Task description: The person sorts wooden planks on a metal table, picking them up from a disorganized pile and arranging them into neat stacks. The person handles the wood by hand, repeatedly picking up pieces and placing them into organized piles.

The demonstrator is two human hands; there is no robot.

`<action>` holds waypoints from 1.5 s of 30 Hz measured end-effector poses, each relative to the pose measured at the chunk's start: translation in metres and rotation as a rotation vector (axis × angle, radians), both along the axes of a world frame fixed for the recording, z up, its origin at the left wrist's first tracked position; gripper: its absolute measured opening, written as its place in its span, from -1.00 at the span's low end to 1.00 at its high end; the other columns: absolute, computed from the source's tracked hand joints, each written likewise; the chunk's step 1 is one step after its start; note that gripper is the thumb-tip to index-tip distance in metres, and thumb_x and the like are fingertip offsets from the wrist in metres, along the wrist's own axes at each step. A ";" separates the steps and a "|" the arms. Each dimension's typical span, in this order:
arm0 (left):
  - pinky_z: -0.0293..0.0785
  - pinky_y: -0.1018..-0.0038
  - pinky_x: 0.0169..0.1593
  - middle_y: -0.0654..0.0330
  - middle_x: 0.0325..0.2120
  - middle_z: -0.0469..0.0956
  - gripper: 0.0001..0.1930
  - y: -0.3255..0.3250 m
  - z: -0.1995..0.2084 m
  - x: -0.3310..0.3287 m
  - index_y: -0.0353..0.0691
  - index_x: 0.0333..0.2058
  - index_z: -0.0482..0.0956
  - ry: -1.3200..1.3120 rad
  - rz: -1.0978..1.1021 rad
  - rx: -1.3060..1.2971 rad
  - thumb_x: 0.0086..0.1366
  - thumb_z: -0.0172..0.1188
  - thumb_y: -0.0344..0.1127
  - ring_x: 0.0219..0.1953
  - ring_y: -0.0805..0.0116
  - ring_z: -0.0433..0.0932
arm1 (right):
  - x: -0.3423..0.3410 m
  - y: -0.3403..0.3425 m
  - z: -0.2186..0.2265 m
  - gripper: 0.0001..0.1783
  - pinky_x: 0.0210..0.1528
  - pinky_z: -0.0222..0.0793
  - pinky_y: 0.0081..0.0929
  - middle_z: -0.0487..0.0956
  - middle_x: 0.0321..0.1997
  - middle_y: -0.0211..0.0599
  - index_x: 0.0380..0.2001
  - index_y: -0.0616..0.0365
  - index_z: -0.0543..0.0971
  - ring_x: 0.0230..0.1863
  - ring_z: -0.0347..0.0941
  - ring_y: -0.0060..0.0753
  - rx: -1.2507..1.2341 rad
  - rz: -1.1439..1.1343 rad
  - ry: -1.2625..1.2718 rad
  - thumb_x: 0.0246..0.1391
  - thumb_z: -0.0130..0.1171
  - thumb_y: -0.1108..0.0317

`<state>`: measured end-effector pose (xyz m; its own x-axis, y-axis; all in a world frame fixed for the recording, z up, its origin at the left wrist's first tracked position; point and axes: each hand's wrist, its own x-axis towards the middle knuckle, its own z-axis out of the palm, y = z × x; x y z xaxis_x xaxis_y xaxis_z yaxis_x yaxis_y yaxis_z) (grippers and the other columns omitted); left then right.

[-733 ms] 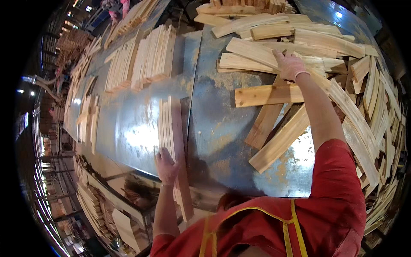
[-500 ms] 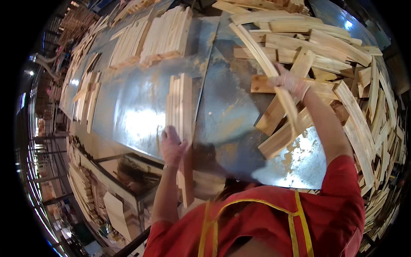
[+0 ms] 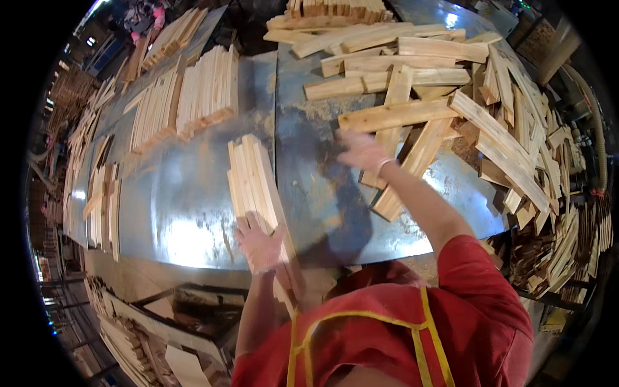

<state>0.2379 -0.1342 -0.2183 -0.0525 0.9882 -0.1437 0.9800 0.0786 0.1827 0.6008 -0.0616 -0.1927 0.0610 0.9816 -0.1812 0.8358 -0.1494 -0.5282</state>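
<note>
At the near edge of the blue-grey metal table, the person in the red top with yellow-trimmed straps has the left hand laid across a bundle of pale wooden strips, fingers spread over it; from here I cannot tell whether it is gripping or merely pressing. The strips lie side by side lengthwise, their near end reaching past the table's edge toward the person's body. The right hand, blurred, is loosened, fingers extended, over the table just beside the left end of a yellowish board; I cannot tell if they touch. That board lies across other boards, with a heap of loose pieces farther right. Beyond the strips stand two neat stacks. Any marks on the wood are too small to read.
</note>
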 end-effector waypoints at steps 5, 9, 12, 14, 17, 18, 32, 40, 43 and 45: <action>0.27 -0.11 0.43 -0.21 0.49 0.15 0.09 0.000 0.006 0.008 -0.22 0.47 0.25 0.067 0.023 0.002 0.09 0.44 0.25 0.49 -0.32 0.13 | 0.164 0.006 -0.017 -0.17 0.46 0.19 -0.01 0.46 0.38 -0.18 0.44 0.00 0.33 0.48 0.29 -0.06 0.092 -0.050 -0.775 0.04 0.25 0.35; 0.12 -0.06 0.52 -0.21 0.48 0.16 0.11 0.003 -0.009 0.004 -0.23 0.47 0.26 -0.010 0.042 0.012 0.04 0.44 0.26 0.51 -0.31 0.12 | 0.188 0.034 0.011 -0.11 0.42 0.28 -0.11 0.53 0.32 -0.06 0.39 0.08 0.39 0.44 0.36 -0.03 -0.214 0.083 -0.775 -0.03 0.39 0.09; 0.07 -0.01 0.55 -0.19 0.47 0.18 0.11 0.003 -0.008 0.001 -0.26 0.45 0.30 -0.010 -0.024 0.052 0.02 0.46 0.24 0.51 -0.33 0.11 | 0.167 0.055 0.052 0.04 0.34 0.39 -0.11 0.56 0.31 0.06 0.34 0.18 0.43 0.36 0.46 0.06 -0.315 0.037 -0.557 -0.15 0.48 -0.20; 0.04 0.03 0.57 -0.16 0.47 0.20 0.08 0.002 -0.011 0.003 -0.27 0.43 0.33 0.002 0.002 0.061 0.02 0.47 0.22 0.51 -0.30 0.12 | 0.159 0.057 0.061 0.16 0.28 0.46 -0.12 0.58 0.27 0.08 0.33 0.24 0.42 0.26 0.55 0.10 -0.305 -0.178 -0.329 -0.21 0.48 -0.35; -0.01 0.07 0.60 -0.12 0.47 0.21 0.08 0.005 -0.017 0.003 -0.27 0.43 0.33 0.057 0.002 0.073 0.00 0.49 0.19 0.51 -0.23 0.13 | 0.155 0.054 0.035 0.17 0.28 0.45 -0.06 0.55 0.29 0.17 0.32 0.28 0.41 0.25 0.54 0.20 -0.223 -0.479 -0.034 -0.15 0.40 -0.42; -0.03 0.07 0.60 -0.11 0.47 0.21 0.09 0.009 -0.018 0.005 -0.26 0.43 0.33 0.078 -0.013 0.080 -0.01 0.50 0.18 0.51 -0.21 0.13 | 0.153 0.048 0.018 0.17 0.29 0.44 -0.06 0.52 0.33 0.18 0.33 0.26 0.41 0.29 0.51 0.21 -0.163 -0.611 0.049 -0.15 0.40 -0.42; 0.33 -0.09 0.37 -0.15 0.43 0.22 0.10 0.007 -0.013 -0.005 -0.23 0.43 0.30 0.105 -0.001 0.012 0.03 0.49 0.28 0.42 -0.29 0.25 | 0.019 -0.012 -0.059 -0.26 -0.11 0.61 -0.28 0.65 -0.01 -0.08 0.23 0.23 0.35 -0.15 0.62 -0.24 0.159 -0.710 0.983 0.03 0.51 0.37; 0.55 0.30 0.12 -0.02 0.04 0.65 -0.13 0.067 -0.043 -0.093 -0.38 0.31 0.42 -0.946 0.375 -0.316 0.23 0.42 0.16 -0.01 0.12 0.66 | -0.199 -0.030 -0.052 0.21 0.08 0.55 -0.30 0.61 0.18 0.08 0.46 0.40 0.12 0.06 0.59 -0.12 -0.469 -0.064 0.571 0.01 0.47 -0.17; 0.55 0.31 0.11 0.01 -0.02 0.69 -0.24 0.075 -0.015 -0.081 -0.35 0.23 0.52 -0.845 0.294 -0.405 0.26 0.41 0.13 -0.04 0.19 0.67 | -0.209 -0.020 -0.056 0.29 0.20 0.50 -0.32 0.60 0.20 0.15 0.46 0.48 0.09 0.15 0.58 -0.07 -0.534 -0.094 0.647 -0.04 0.49 -0.21; 0.56 0.33 0.12 0.04 -0.03 0.71 -0.30 0.080 0.005 -0.079 -0.26 0.21 0.56 -0.746 0.283 -0.385 0.24 0.45 0.08 -0.01 0.22 0.67 | -0.214 -0.024 -0.045 0.29 0.22 0.48 -0.37 0.60 0.19 0.14 0.42 0.51 0.11 0.16 0.57 -0.12 -0.485 -0.136 0.817 -0.07 0.53 -0.18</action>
